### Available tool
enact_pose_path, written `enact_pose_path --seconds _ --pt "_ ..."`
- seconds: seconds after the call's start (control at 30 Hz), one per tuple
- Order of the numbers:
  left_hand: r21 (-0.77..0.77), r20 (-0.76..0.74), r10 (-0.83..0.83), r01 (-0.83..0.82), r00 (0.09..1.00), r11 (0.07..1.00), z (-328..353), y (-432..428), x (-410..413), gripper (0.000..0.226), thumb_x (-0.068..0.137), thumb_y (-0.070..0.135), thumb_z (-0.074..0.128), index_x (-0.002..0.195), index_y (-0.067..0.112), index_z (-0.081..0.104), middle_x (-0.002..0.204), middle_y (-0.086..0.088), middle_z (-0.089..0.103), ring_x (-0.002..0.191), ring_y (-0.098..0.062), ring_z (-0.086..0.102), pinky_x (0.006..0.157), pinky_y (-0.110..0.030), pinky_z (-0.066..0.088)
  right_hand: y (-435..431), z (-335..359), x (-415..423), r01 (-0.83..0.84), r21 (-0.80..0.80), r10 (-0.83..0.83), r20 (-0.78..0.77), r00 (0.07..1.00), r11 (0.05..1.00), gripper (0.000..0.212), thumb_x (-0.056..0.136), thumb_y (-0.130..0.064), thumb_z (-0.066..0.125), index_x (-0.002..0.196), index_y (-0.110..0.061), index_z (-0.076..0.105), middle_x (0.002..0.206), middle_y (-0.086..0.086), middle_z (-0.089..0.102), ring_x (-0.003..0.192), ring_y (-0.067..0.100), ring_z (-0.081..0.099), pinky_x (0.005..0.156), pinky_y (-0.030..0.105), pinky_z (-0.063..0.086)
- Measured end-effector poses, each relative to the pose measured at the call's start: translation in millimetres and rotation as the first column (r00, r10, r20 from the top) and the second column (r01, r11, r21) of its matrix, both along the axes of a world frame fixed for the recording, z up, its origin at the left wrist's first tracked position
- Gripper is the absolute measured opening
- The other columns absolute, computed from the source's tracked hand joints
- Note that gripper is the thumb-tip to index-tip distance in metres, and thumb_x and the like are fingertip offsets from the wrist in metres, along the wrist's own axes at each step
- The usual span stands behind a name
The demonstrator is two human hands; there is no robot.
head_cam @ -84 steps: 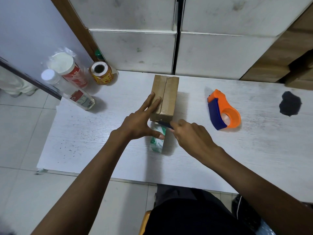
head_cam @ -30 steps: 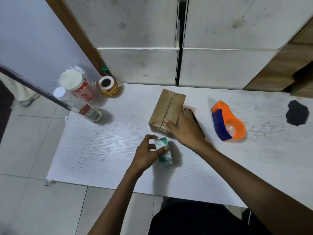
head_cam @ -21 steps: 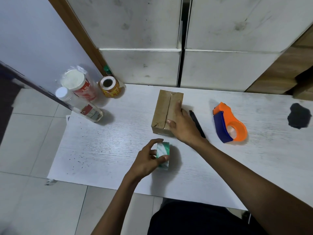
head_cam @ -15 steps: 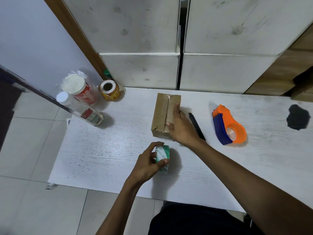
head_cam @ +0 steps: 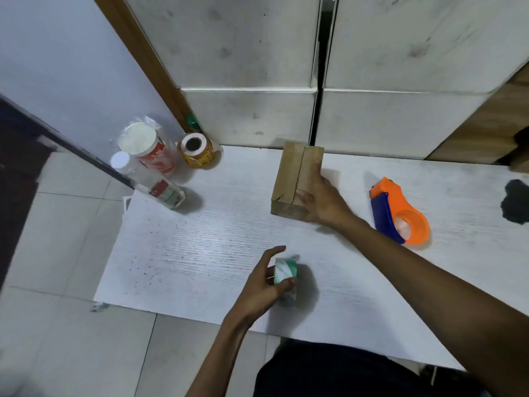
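A brown cardboard box with a seam down its top lies on the white table. My right hand grips its near right corner, thumb on top and fingers down the side. Closer to the table's front edge, my left hand holds a small green and white box between thumb and fingers. The black pen seen earlier beside the cardboard box is hidden by my right hand and arm.
An orange and blue tape dispenser sits right of the cardboard box. At the back left stand a white-lidded canister, a clear bottle and a yellow label roll. A black smudge marks the far right. White cabinets rise behind.
My left hand left the cardboard box and took hold of the small green and white box, drawing it toward the front edge. My right hand put the pen down and took the cardboard box.
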State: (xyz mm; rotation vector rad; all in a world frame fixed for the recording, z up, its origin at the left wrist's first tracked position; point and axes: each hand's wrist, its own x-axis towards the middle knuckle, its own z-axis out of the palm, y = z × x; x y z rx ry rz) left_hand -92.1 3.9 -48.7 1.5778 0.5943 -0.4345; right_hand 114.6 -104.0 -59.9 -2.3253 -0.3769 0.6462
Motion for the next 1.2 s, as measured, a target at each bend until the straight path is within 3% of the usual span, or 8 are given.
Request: enact_pose_path --seconds 0.23,0.37,0.43,0.53,0.8,0.93,1.1,1.2 --pt "0.136 -0.024 0.074 -0.070 0.997 0.988 1 -2 17 0.016 0.095 0.027 0.061 0.105 0.033 0.071 0.103 0.010 0.074 0.082 0.007 0.067 0.060 -0.002 0.046 -21 17 -22 0.112 -0.037 -0.110 0.059 0.992 0.993 0.069 0.097 -0.046 0.043 0.152 -0.026 0.006 0.147 0.017 0.040 0.126 0.035 0.047 0.099 0.045 0.043" --pt "0.237 0.036 0.119 -0.124 0.992 0.964 -1 -7 17 0.013 0.093 0.020 0.064 0.093 0.026 0.075 0.097 0.012 0.076 0.083 0.003 0.069 0.064 -0.003 0.048 -49 18 -79 0.289 0.153 -0.303 0.076 0.950 0.945 0.051 0.095 -0.041 0.051 0.139 -0.018 0.040 0.127 0.006 0.055 0.098 0.021 0.061 0.084 0.039 0.052" --pt "0.289 0.048 0.119 -0.128 0.992 0.949 1 -9 19 0.012 0.091 0.019 0.066 0.089 0.025 0.076 0.091 0.013 0.076 0.082 0.008 0.066 0.066 -0.003 0.048 -57 11 -102 0.183 0.141 -0.175 -0.064 0.982 0.973 0.034 0.092 -0.035 0.059 0.122 -0.021 0.054 0.115 0.001 0.062 0.079 0.014 0.062 0.072 0.027 0.050" --pt "0.348 0.042 0.105 -0.113 0.994 0.931 3 -10 18 0.011 0.089 0.021 0.067 0.084 0.026 0.076 0.083 0.013 0.076 0.081 0.009 0.067 0.069 -0.013 0.051 -54 3 -123 0.035 0.159 0.009 -0.268 0.963 0.987 0.021 0.088 -0.025 0.065 0.109 -0.022 0.066 0.112 -0.001 0.066 0.089 0.009 0.064 0.069 0.009 0.044" --pt "0.444 0.026 0.163 -0.157 0.986 0.882 9 -7 9 0.007 0.079 0.026 0.079 0.073 0.027 0.074 0.079 0.008 0.078 0.082 -0.003 0.072 0.077 -0.033 0.059 -41 2 -133 0.100 0.244 -0.019 -0.312 0.950 0.965 0.012 0.083 -0.016 0.068 0.092 -0.023 0.072 0.101 -0.006 0.070 0.076 -0.004 0.067 0.063 0.011 0.050" --pt "0.547 0.075 0.073 -0.102 0.994 0.831 11 -9 5 0.013 0.081 0.026 0.079 0.076 0.030 0.068 0.094 0.008 0.073 0.094 -0.010 0.067 0.078 -0.019 0.050 -40 3 -132 0.066 0.245 0.012 -0.303 0.953 0.967 0.006 0.086 -0.015 0.066 0.086 -0.020 0.070 0.093 -0.005 0.072 0.080 0.007 0.067 0.074 0.026 0.054" --pt "0.600 0.131 -0.072 -0.021 0.989 0.800 13 -8 -2 0.013 0.086 0.022 0.075 0.091 0.023 0.063 0.090 0.010 0.070 0.087 -0.012 0.065 0.074 -0.036 0.056 -40 2 -135 -0.107 0.253 0.150 -0.159 0.976 0.961 0.016 0.088 -0.012 0.060 0.084 -0.027 0.063 0.093 -0.005 0.065 0.081 0.009 0.065 0.074 0.028 0.054" --pt "0.592 0.165 -0.072 -0.040 0.984 0.805 17 -9 -8 0.024 0.085 0.021 0.077 0.104 0.028 0.065 0.090 0.013 0.073 0.090 -0.006 0.066 0.075 -0.031 0.056 -41 4 -137 -0.131 0.273 0.173 -0.136 0.975 0.953 0.017 0.088 -0.008 0.057 0.090 -0.025 0.061 0.090 -0.004 0.067 0.080 0.010 0.065 0.068 0.023 0.052"
